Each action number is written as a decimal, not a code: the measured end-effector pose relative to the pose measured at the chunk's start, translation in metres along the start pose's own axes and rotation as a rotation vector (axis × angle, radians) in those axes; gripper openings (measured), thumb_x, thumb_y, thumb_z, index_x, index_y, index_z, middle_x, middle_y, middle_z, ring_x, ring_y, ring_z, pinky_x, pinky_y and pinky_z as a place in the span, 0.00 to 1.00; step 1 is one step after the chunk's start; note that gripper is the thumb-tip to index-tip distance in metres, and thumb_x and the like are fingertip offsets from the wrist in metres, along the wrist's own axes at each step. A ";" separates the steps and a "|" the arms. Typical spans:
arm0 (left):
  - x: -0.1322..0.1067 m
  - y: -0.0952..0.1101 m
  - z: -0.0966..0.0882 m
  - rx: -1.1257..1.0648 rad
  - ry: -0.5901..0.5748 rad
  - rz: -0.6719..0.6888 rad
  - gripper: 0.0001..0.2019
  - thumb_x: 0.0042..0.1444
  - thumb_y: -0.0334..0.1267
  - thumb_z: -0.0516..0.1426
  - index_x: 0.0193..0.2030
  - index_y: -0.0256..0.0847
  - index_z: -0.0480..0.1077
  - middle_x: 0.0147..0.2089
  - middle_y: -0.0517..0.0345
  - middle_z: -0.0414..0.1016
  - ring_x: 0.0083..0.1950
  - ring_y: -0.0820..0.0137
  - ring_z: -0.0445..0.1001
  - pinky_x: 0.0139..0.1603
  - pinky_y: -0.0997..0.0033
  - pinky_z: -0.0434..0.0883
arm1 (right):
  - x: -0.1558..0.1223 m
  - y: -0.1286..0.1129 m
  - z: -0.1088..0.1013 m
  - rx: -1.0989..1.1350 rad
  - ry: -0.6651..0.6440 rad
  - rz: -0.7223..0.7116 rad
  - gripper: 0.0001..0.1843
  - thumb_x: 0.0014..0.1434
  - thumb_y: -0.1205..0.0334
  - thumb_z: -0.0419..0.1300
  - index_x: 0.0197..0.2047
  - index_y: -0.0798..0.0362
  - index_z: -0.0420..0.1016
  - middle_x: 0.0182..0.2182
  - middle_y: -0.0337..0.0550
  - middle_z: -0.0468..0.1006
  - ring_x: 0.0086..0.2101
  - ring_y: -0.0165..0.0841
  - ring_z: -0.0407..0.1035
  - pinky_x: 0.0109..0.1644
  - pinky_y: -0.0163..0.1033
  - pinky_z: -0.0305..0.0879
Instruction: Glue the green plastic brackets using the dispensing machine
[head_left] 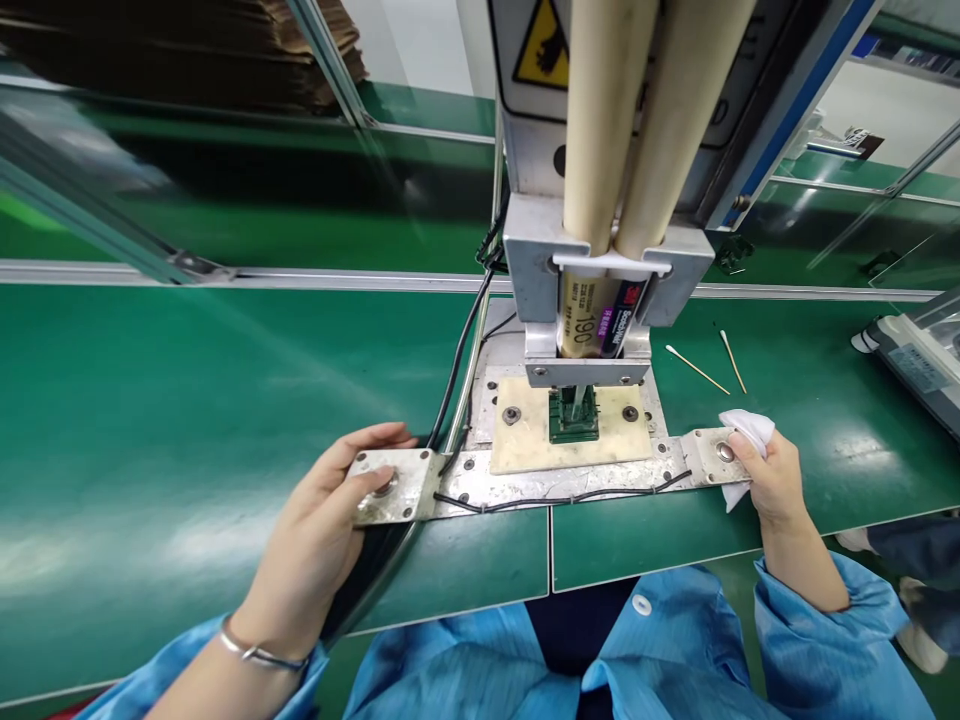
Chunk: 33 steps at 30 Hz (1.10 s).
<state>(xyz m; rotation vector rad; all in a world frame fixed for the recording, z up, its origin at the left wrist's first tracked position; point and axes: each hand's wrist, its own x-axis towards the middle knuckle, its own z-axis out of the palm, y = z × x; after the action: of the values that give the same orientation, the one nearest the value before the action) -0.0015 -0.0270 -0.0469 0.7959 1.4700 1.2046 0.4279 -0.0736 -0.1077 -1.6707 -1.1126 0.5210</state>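
My left hand (319,510) grips a metal button box (409,485) at the left end of a dispensing machine's base plate, its thumb pressed on the round button. At the right end, my right hand (776,480) pinches a crumpled white wipe (752,428), its thumb beside the button of a second metal button box (705,455). Between them, a small green circuit board (574,428) sits on a cream fixture plate (510,445). A glue cartridge (596,315) with a clear nozzle is clamped in the metal holder above, the nozzle tip over the board.
Two cotton swabs (697,370) lie right of the machine. Black cables (457,370) run down its left side. A grey device (919,360) stands at the far right. A metal-framed shelf (337,278) with brown cardboard is behind the green bench (187,430).
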 end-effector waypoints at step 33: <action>0.001 -0.002 -0.002 0.014 -0.008 0.003 0.21 0.42 0.39 0.65 0.46 0.44 0.73 0.44 0.59 0.76 0.43 0.71 0.72 0.38 0.85 0.71 | 0.000 -0.008 0.003 -0.008 0.006 -0.018 0.26 0.46 0.42 0.69 0.41 0.53 0.80 0.35 0.47 0.81 0.35 0.43 0.75 0.39 0.44 0.73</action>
<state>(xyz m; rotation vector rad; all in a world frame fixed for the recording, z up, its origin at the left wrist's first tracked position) -0.0032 -0.0272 -0.0488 0.8118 1.4731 1.1931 0.4224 -0.0720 -0.1020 -1.6671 -1.1256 0.5005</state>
